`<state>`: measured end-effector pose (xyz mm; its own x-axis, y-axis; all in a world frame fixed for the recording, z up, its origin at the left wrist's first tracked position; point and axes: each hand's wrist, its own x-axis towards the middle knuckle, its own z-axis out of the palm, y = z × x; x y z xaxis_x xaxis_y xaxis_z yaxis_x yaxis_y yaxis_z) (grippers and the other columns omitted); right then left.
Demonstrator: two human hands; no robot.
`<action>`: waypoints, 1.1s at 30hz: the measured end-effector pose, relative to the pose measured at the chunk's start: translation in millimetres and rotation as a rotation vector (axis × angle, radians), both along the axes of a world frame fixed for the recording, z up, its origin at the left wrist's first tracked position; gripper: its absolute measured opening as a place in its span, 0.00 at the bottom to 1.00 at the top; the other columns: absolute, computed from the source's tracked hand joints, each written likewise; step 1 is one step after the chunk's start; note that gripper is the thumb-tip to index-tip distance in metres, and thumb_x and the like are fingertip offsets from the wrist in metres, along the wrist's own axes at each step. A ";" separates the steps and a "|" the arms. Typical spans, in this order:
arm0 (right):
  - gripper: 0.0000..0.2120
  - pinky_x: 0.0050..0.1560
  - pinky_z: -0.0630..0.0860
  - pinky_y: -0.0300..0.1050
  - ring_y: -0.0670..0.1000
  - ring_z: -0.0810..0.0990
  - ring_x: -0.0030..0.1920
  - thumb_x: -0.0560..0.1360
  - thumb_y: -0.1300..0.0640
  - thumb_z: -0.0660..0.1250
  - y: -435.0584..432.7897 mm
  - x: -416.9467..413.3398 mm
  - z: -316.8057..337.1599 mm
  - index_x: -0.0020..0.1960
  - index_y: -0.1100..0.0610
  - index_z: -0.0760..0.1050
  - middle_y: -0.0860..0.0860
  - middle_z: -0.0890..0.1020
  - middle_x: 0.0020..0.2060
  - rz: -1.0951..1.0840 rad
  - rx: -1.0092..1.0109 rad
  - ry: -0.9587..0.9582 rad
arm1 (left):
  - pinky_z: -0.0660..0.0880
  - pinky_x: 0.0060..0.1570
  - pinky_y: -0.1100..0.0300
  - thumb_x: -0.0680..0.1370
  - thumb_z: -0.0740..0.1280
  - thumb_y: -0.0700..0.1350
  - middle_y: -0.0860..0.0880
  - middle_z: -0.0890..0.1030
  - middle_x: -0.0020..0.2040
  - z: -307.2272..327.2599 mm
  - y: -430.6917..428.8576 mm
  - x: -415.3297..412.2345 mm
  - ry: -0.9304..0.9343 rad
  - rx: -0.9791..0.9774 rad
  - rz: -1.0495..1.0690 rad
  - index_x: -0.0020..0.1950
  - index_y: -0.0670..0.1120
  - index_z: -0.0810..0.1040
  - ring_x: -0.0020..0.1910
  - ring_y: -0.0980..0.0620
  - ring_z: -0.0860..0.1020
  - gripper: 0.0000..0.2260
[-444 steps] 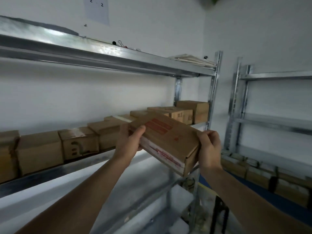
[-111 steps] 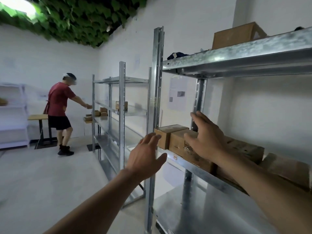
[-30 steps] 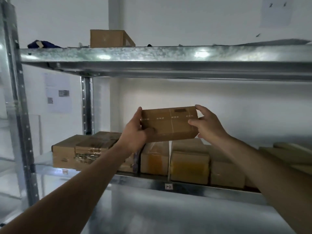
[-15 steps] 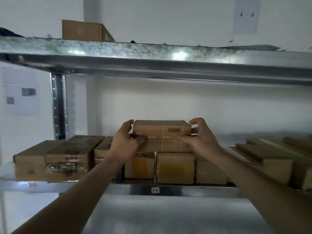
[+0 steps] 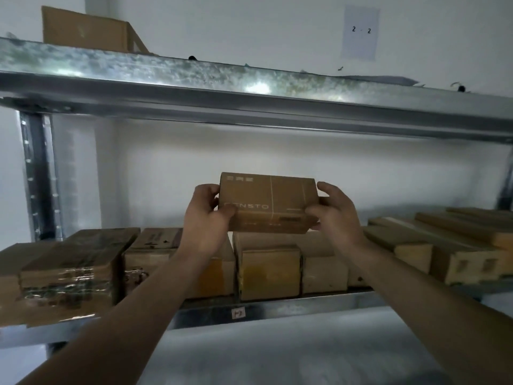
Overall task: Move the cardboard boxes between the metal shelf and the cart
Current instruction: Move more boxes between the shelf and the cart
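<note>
A small cardboard box (image 5: 268, 202) with faint printed lettering is held up in front of the metal shelf (image 5: 277, 308), just above the row of boxes standing on it. My left hand (image 5: 205, 220) grips its left end, thumb on the front face. My right hand (image 5: 336, 215) grips its right end, fingers curled round the edge. Directly below stands a taped box (image 5: 269, 269) in the shelf's row. The cart is out of view.
Several more cardboard boxes line the shelf: a wrapped stack (image 5: 72, 270) at the left and long flat boxes (image 5: 444, 245) at the right. The upper shelf beam (image 5: 249, 90) runs overhead with a box (image 5: 88, 30) on top. A paper label (image 5: 360, 31) hangs on the wall.
The box has tipped so its broad printed face now turns toward me, and it sits slightly higher above the row. Both hands keep their hold on its ends.
</note>
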<state>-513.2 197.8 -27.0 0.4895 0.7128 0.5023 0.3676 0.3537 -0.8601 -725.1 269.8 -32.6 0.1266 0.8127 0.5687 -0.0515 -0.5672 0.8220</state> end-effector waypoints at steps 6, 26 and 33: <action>0.28 0.42 0.78 0.40 0.51 0.81 0.51 0.65 0.72 0.69 -40.3 22.5 -6.0 0.62 0.54 0.76 0.53 0.82 0.51 -0.082 0.041 -0.103 | 0.78 0.44 0.63 0.72 0.70 0.31 0.56 0.78 0.51 -5.9 -8.1 35.8 0.035 0.083 -0.090 0.53 0.51 0.68 0.55 0.55 0.78 0.20; 0.37 0.57 0.79 0.44 0.44 0.80 0.58 0.62 0.70 0.72 -278.0 230.9 -46.1 0.68 0.46 0.72 0.44 0.82 0.57 -0.505 0.102 -0.148 | 0.70 0.64 0.59 0.73 0.73 0.39 0.50 0.64 0.70 -35.8 -173.4 306.9 0.327 0.288 -0.377 0.78 0.52 0.57 0.63 0.55 0.70 0.38; 0.34 0.64 0.76 0.51 0.44 0.78 0.61 0.64 0.66 0.73 -387.1 318.9 -67.1 0.67 0.45 0.75 0.43 0.81 0.59 -0.654 -0.005 -0.158 | 0.64 0.62 0.64 0.75 0.72 0.40 0.49 0.67 0.73 -62.2 -261.2 424.2 0.420 0.306 -0.499 0.79 0.51 0.58 0.69 0.50 0.70 0.37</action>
